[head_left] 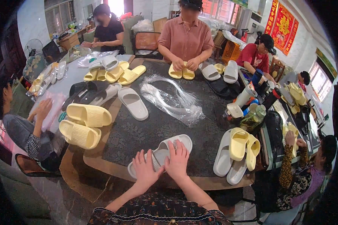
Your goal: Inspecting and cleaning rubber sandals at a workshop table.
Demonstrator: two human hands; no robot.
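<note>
In front of me at the table's near edge lies a grey slide slipper pair (pixel 160 154), one end pointing up to the right. My left hand (pixel 148 167) rests on the left part, fingers spread and stretched over the strap. My right hand (pixel 177 159) lies across the right part, its fingers also extended and apart. The thumbs nearly meet between them. My palms cover much of the pair, so how the two slippers fit together is partly hidden. Beyond them sits a loose bundle of clear plastic strands (pixel 171 99), with a single grey slipper (pixel 133 104) to its left.
Yellow slippers (pixel 84 127) are stacked at the left; grey and yellow ones (pixel 236 150) stand at the right. Across the dark patterned table (pixel 127 138), a person (pixel 187 37) handles a yellow pair (pixel 181 71). Bottles and a jar (pixel 253 116) crowd the right edge. Other people sit around.
</note>
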